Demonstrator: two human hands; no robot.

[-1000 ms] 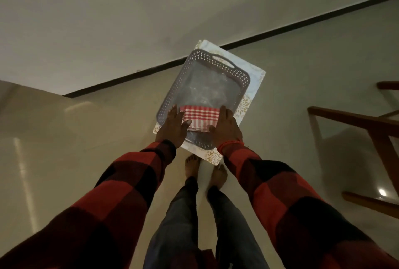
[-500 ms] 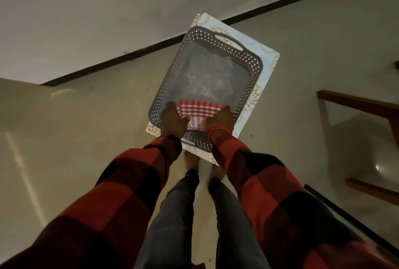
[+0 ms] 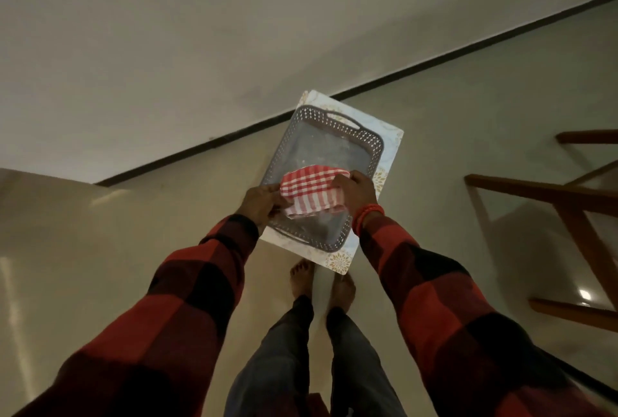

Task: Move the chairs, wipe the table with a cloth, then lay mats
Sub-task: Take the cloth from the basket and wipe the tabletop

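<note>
A grey perforated tray [image 3: 364, 139] lies on top of white mats [image 3: 389, 149] with gold flower corners, over a pale floor. A folded red-and-white checked cloth [image 3: 309, 191] sits at the tray's near end. My left hand [image 3: 262, 201] grips the cloth's left edge at the tray's left rim. My right hand [image 3: 356, 194] curls round the cloth's right side. Both sleeves are red-and-black plaid.
A brown wooden frame [image 3: 575, 202], likely a chair or table base, stands at the right. A dark glass edge [image 3: 568, 373] crosses the lower right. A black skirting line [image 3: 200, 149] runs along the wall. My bare feet [image 3: 321, 283] stand just under the mats.
Both hands have closed round the checked cloth and lifted it off the tray's bottom. The view has shifted, so the tray and mats sit a little more to the right.
</note>
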